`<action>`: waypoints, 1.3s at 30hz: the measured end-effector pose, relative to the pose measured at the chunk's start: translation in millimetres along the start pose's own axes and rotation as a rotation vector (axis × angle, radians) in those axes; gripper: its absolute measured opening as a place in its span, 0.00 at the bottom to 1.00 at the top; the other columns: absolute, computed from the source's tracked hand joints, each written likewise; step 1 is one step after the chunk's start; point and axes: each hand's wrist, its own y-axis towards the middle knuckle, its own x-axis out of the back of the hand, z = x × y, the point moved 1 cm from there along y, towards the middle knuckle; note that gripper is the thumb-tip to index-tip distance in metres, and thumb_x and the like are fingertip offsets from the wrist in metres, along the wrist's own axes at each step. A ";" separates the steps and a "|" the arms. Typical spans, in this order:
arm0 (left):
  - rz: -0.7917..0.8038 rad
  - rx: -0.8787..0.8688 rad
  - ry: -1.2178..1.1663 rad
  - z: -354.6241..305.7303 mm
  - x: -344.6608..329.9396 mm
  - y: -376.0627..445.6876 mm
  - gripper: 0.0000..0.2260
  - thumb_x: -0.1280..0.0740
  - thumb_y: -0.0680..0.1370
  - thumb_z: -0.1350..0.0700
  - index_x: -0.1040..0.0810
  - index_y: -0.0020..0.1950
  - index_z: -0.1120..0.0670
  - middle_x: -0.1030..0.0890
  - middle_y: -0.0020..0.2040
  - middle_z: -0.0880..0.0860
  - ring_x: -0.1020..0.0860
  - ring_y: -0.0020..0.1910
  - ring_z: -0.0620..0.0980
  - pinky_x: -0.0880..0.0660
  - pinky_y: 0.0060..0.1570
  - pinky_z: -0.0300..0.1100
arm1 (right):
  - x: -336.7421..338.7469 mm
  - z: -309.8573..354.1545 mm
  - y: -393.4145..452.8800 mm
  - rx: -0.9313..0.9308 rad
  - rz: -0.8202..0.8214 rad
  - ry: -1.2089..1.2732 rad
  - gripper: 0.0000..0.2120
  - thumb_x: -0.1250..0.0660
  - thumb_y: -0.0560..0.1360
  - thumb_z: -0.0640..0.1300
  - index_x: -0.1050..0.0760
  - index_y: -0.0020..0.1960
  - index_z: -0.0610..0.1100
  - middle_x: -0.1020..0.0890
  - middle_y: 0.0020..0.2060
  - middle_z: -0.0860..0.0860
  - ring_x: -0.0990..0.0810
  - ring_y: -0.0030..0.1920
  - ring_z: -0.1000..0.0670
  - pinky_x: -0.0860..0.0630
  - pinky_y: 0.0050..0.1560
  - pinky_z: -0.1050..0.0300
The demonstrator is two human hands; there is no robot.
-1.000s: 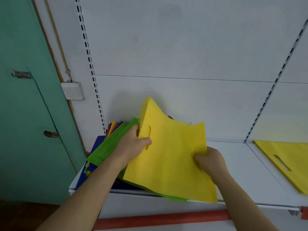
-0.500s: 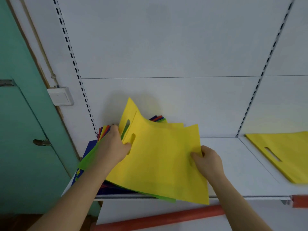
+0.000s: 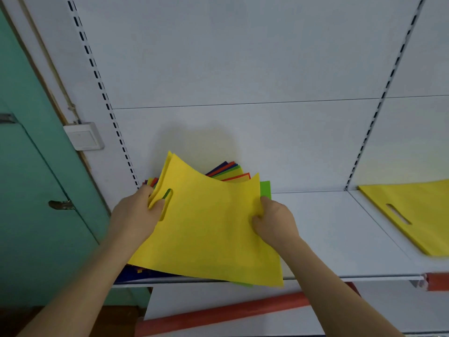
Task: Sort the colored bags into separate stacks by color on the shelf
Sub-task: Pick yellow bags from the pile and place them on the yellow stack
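A flat yellow bag [image 3: 209, 227] with a slot handle hangs just above the mixed pile. My left hand [image 3: 138, 212] grips its handle end, thumb by the slot. My right hand [image 3: 273, 221] pinches its right edge. Under it lies the mixed pile of bags [image 3: 229, 171], with blue, orange, green and yellow edges fanned against the back wall. A green bag [image 3: 265, 188] peeks out behind the right corner. Another yellow bag [image 3: 410, 212] lies flat on the white shelf [image 3: 328, 227] at the right.
The shelf has a white back panel with slotted uprights [image 3: 379, 103]. A green door [image 3: 31, 190] and a wall switch [image 3: 83, 136] stand at the left. An orange rail [image 3: 218, 312] runs below the shelf's front edge.
The yellow bag has flattened and come down over the pile, covering the green bag that showed at the left. Both hands keep their hold on it.
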 end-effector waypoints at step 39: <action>-0.102 -0.012 -0.649 -30.3 3.6 -10.4 0.07 0.39 0.87 0.52 0.26 0.64 0.43 0.18 0.55 0.40 0.21 0.51 0.42 0.27 0.46 0.43 | 46.0 -4.5 -17.2 0.085 -0.447 0.695 0.13 0.34 0.83 0.45 0.28 0.59 0.63 0.18 0.47 0.62 0.20 0.46 0.59 0.27 0.41 0.56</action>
